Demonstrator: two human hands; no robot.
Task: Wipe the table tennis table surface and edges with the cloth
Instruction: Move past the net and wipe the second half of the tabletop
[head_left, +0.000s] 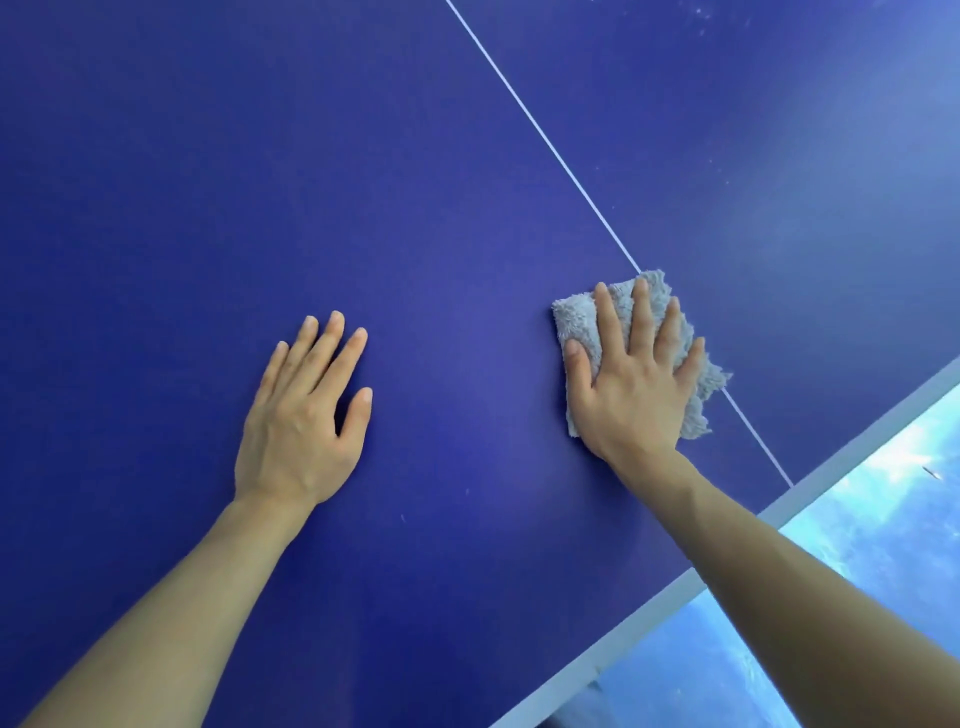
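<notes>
Flatly, right hand presses the cloth, lengthwise along the white line; left hand flat on table.

Left hand and right hand flat, palms down, fingers straight.

Cuts off the table at the top, left and bottom of the view. Loses both forearms past the lower and right edges, elbows unseen. Hides the middle of the cloth under the right hand, and a stretch of the white line under both. Blurs the floor into pale blue glare. Leaves a dark mark there too small to tell, likewise faint specks on the far table.
</notes>
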